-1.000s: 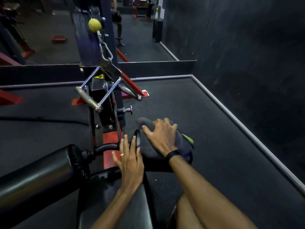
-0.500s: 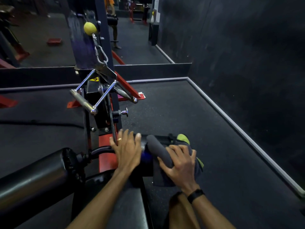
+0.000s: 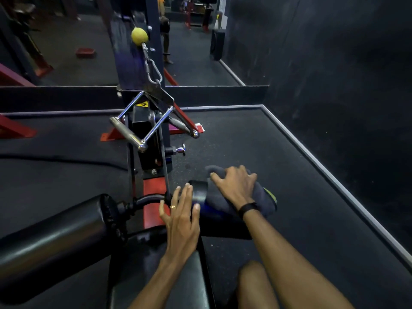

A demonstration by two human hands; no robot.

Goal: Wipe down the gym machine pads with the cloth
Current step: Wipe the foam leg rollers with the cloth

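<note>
A dark grey cloth (image 3: 263, 200) with a yellow-green edge is draped over the right roller pad (image 3: 200, 192) of the gym machine. My right hand (image 3: 236, 186) lies on top of the cloth with spread fingers, pressing it onto the pad. My left hand (image 3: 180, 210) rests with straight fingers on the inner end of that same pad, a ring on one finger. The left roller pad (image 3: 55, 237) lies bare at the lower left. The black seat pad (image 3: 156, 291) is under my left forearm.
A chrome V-handle (image 3: 151, 121) hangs from a cable with a yellow ball (image 3: 139, 35) ahead of me. The machine's red and black frame (image 3: 153, 197) runs between the pads. Black rubber floor (image 3: 256, 148) spreads to the right, bounded by a grey strip and a dark wall.
My right hand has slid the cloth from the near side of the right pad up over its top and far side. My left hand stayed at the pad's inner end.
</note>
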